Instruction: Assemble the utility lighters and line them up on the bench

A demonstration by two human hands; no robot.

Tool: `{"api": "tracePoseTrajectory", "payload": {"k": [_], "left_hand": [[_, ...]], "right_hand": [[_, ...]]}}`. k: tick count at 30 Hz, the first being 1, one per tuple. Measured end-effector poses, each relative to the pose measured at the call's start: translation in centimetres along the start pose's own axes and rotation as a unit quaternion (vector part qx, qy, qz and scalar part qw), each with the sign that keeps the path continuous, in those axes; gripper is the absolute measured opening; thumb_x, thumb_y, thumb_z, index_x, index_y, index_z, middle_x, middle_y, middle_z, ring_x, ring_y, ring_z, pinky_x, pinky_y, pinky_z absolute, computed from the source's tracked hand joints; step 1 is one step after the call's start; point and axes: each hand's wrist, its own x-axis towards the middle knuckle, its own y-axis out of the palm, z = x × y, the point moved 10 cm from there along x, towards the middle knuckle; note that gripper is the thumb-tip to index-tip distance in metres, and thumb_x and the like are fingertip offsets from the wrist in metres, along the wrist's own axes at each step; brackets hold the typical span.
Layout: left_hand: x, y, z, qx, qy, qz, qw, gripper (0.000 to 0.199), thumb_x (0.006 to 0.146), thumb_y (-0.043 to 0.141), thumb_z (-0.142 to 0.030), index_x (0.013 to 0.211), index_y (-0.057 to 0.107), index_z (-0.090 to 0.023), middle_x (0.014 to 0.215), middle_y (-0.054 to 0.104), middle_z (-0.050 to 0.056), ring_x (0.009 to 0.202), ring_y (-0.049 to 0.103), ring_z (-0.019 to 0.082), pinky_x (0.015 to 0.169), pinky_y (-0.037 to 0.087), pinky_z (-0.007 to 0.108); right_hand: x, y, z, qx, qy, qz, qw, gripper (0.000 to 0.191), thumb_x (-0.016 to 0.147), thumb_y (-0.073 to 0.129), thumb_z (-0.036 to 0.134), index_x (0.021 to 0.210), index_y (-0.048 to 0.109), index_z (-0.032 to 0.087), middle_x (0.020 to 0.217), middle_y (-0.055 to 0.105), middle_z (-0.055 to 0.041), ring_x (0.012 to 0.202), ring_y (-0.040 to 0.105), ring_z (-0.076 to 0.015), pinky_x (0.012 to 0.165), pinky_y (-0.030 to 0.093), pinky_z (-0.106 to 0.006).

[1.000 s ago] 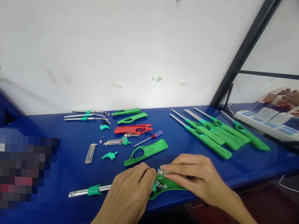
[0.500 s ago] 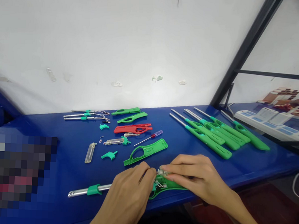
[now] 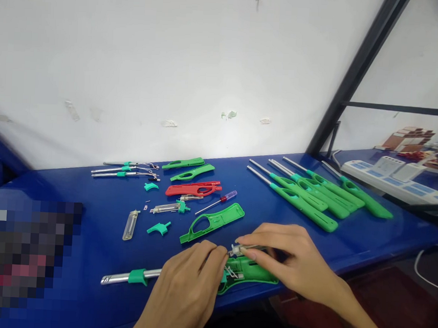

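Left hand (image 3: 193,277): fingers curled, what they grasp cannot be told; rod (image 3: 115,279) projecting leftward beyond them. Right hand (image 3: 285,255): fingertips pinching tank (image 3: 239,250), shell (image 3: 255,270) just below.

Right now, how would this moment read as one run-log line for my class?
left hand: at green lighter casing half | right hand: pinching clear fuel tank | purple-handled screwdriver: on blue table

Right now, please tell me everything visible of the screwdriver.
The screwdriver has a translucent purple handle, red near the thin, metallic-looking shaft. It lies on the blue table between the red casing and an open green half-casing, handle right, tip left and nearer the wearer. Neither left hand nor right hand touches it.
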Motion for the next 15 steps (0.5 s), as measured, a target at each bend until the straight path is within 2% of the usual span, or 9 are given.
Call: {"api": "tracePoseTrajectory", "payload": {"k": [7,15], "left_hand": [[0.13,0.51,0.05,-0.012,-0.003,0.017,1.0,0.03,0.108,0.037,-0.005,0.11,0.065,-0.017,0.09,0.073,0.005,0.071,0.072,0.023,0.06,0.062,0.037],[-0.08,0.62,-0.13,-0.012,0.004,0.015,1.0,0.026,0.102,0.044,0.0,0.111,0.063,-0.016,0.089,0.071,0.006,0.07,0.07,0.024,0.058,0.062,0.039]], "right_hand": [[-0.17,0.34,0.56,0.001,-0.049,0.015,0.999,0.02,0.104,0.073,0.022,0.121,0.083,0.021,0.099,0.083,-0.0041,0.081,0.076,-0.0147,0.071,0.055,-0.024],[-0.17,0.4,0.9,-0.006,-0.066,0.017,0.998,0.02,0.104,0.073,0.022,0.121,0.082,0.019,0.095,0.08,-0.0038,0.077,0.073,-0.0124,0.069,0.052,-0.023]]}}
